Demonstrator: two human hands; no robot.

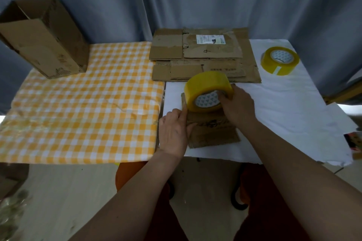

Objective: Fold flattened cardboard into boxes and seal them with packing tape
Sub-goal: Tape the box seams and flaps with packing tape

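A small folded cardboard box (211, 131) lies on the white-covered table (284, 107) in front of me. My right hand (238, 106) grips a yellow roll of packing tape (205, 89) by its core, and the roll stands on the box's far end. My left hand (174, 131) holds the box's left side, with the index finger stretched along its left edge up to the roll. A stack of flattened cardboard (203, 55) lies behind the box.
A second tape roll (279, 60) sits at the back right of the white table. An assembled, open cardboard box (43, 37) stands at the far left on the orange checked cloth (88, 107). Grey curtains hang behind the tables.
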